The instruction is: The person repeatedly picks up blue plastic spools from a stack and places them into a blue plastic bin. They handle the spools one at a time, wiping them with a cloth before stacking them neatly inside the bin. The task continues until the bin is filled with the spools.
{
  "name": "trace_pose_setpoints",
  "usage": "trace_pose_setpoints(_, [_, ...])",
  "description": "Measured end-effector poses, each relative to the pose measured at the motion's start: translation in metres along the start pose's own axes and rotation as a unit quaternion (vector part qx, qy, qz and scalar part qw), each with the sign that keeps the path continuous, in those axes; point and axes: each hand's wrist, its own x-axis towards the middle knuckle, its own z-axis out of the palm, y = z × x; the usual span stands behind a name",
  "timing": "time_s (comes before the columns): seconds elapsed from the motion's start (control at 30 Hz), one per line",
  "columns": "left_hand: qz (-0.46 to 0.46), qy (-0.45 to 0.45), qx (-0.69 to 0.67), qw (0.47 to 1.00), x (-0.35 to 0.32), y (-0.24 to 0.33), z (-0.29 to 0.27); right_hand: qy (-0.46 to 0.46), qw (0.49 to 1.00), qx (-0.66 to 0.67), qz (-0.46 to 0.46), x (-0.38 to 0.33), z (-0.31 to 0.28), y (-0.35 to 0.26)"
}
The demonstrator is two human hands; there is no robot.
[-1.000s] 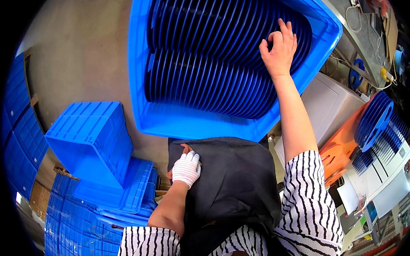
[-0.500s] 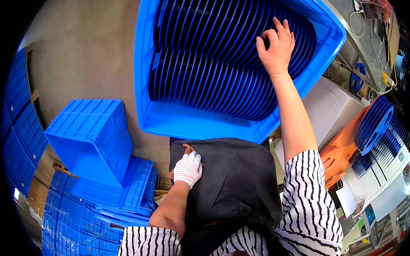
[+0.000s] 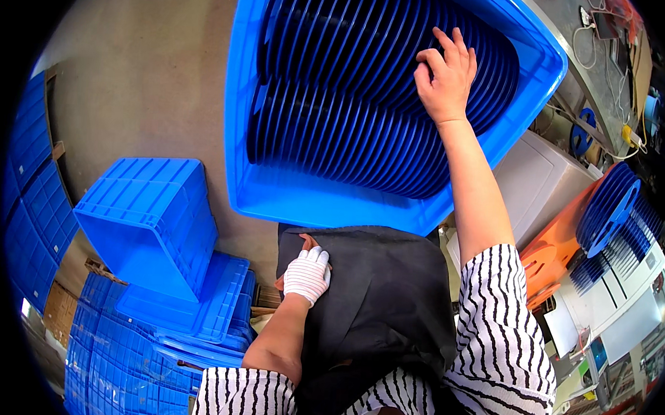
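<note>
Two rows of thin dark-blue discs, like reel flanges (image 3: 343, 137), stand on edge in a large blue plastic bin (image 3: 325, 203). My bare right hand (image 3: 446, 79) is over the right part of the rows, fingers apart, index finger bent toward the thumb. Nothing shows in its grasp; whether its fingertips touch the disc edges I cannot tell. My left hand (image 3: 306, 276), in a white striped glove, rests against the black apron (image 3: 380, 298) on my lap. It is closed on a reddish-brown cloth (image 3: 306, 241), whose edges stick out past the fingers.
Left of me, an empty blue crate (image 3: 150, 222) lies tipped on stacked blue lids (image 3: 209, 306). More blue crates (image 3: 32, 194) line the far left. On the right are a grey workbench (image 3: 576, 77), a pale box (image 3: 541, 179), an orange holder (image 3: 549, 254) and blue reels (image 3: 610, 212).
My right hand's index finger and thumb have parted slightly, and the hand stays over the discs. The bin sits slightly farther right and lower in view. My left hand has hardly moved.
</note>
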Motion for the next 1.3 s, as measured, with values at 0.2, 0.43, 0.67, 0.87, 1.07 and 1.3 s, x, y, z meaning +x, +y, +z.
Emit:
trace_pose_setpoints(0.2, [0.010,0.016,0.003,1.000,0.000,-0.001,-0.001,0.020,0.999,0.046,0.008,0.007,0.008,-0.014])
trace_pose_setpoints(0.43, [0.011,0.034,-0.004,0.999,0.000,0.000,-0.002,0.009,0.998,0.022,-0.062,0.009,0.017,-0.021])
trace_pose_setpoints(0.67, [0.004,0.036,-0.006,0.999,-0.001,0.001,-0.005,0.006,0.999,0.034,0.018,0.010,0.015,-0.035])
trace_pose_setpoints(0.87, [0.009,0.035,-0.016,0.999,0.000,-0.002,-0.004,0.028,0.998,0.045,0.016,0.015,0.028,-0.044])
trace_pose_setpoints(1.07, [0.009,0.043,-0.019,0.999,-0.001,-0.002,-0.006,0.014,0.999,0.025,-0.036,0.018,0.029,-0.052])
trace_pose_setpoints(1.3, [0.013,0.051,-0.011,0.999,-0.002,-0.004,-0.006,0.030,0.999,0.041,0.013,0.025,0.031,-0.061])
